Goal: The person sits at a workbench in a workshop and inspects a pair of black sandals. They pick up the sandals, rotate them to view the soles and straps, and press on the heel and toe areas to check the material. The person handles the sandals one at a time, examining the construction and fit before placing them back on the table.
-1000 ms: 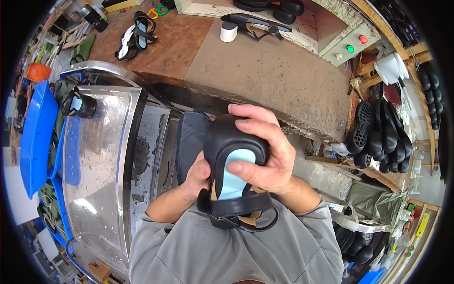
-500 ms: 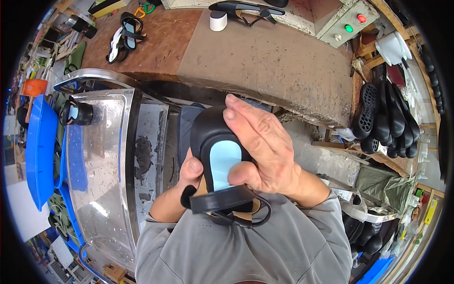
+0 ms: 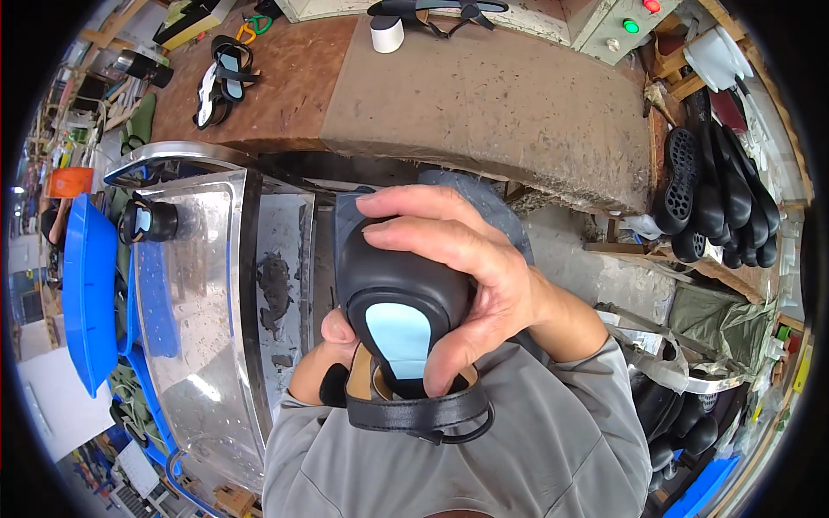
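In front of my chest I hold a black sandal (image 3: pixel 401 281) with its rounded end pointing away from me. A light blue patch (image 3: pixel 399 332) lies inside it, and a black ankle strap (image 3: pixel 414 413) with a loop hangs at the near end. My right hand (image 3: pixel 488 276) is closed round the sandal's right side, fingers over its far end and thumb pressed inside beside the patch. My left hand (image 3: pixel 337 328) grips from the left; only its thumb and part of the hand show, while the other fingers are hidden behind the sandal.
Beyond me stands a brown workbench (image 3: pixel 484 104) carrying another pair of sandals (image 3: pixel 223 82) and a white cylindrical container (image 3: pixel 387 34). To the left is a clear-topped metal-framed stand (image 3: pixel 203 302) near a blue bin (image 3: pixel 89 293). Black soles (image 3: pixel 717 194) hang at the right.
The sandal has tilted, showing more of its rounded far end. My right fingers have moved left over that end, and my right thumb has slid nearer the strap.
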`<state>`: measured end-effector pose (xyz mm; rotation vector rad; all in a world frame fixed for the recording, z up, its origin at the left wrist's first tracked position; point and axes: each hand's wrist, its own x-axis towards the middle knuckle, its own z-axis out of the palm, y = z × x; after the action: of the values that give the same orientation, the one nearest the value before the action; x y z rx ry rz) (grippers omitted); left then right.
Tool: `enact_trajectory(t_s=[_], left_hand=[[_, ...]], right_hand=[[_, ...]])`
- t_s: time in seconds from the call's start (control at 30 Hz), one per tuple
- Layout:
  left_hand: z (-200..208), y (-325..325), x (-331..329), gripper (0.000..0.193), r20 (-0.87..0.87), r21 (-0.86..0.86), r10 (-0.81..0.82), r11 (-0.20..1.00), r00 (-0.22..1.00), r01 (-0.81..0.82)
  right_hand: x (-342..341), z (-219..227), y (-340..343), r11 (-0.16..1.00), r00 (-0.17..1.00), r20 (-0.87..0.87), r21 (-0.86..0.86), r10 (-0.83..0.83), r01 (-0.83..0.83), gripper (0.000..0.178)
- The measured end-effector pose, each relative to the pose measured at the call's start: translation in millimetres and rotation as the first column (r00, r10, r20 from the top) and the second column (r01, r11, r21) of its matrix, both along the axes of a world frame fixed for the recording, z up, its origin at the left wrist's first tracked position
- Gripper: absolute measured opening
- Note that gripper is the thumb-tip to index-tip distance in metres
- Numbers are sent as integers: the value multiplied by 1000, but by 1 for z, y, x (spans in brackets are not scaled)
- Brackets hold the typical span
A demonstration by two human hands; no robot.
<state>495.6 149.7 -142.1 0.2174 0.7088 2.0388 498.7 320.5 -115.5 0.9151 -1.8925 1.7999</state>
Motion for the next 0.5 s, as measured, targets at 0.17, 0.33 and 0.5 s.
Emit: enact_trajectory(t_s=[0.17, 0.33, 0.5], left_hand=[[-25, -2, 3, 100, 47, 22, -47, 999, 998, 46], [-43, -28, 1, 99, 139, 316, 91, 940, 986, -132], [-24, -38, -38, 52, -586, -94, 552, 681, 594, -726]], right_hand=[[4, 14, 17, 980, 986, 109, 166, -130, 111, 67], [12, -5, 56, 626, 647, 505, -242, -571, 741, 55], [65, -81, 51, 880, 777, 585, -215, -232, 424, 86]])
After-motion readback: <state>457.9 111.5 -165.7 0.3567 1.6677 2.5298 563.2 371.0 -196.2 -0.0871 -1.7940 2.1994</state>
